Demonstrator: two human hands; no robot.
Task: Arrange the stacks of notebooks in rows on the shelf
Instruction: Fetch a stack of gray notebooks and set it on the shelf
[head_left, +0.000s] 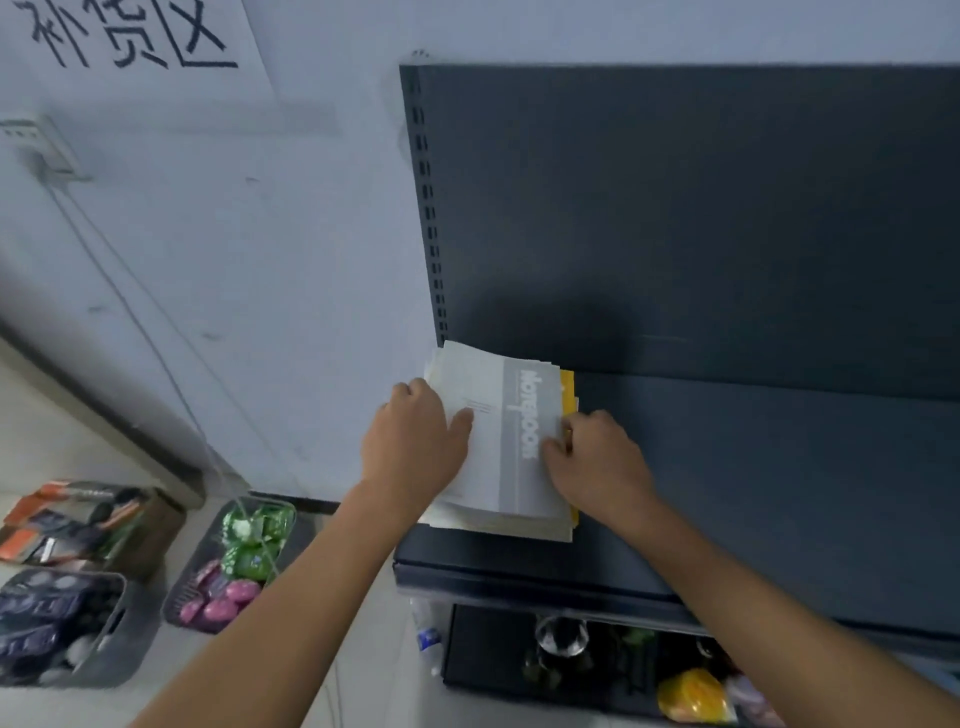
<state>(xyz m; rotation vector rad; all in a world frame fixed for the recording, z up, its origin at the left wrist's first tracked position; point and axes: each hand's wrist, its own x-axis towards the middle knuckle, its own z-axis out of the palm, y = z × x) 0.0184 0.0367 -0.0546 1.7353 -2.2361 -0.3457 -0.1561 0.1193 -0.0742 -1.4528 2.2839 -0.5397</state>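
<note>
A stack of notebooks (511, 436) lies at the left end of the dark grey shelf (753, 483), against its back panel. The top notebook is white with a grey band printed "Notebook"; a yellow cover edge (569, 387) shows on the stack's right side. My left hand (415, 441) grips the stack's left side, thumb on the top cover. My right hand (597, 457) holds the stack's right edge, fingers curled on it. The lower notebooks are mostly hidden under the top one.
On the floor at left stand a basket (179, 597) of green and pink packets, a grey bin (111, 654) of dark packets, and a cardboard box (156, 525) of orange items. A lower shelf (483, 654) holds bottles and a yellow bag. The white wall bears a paper sign.
</note>
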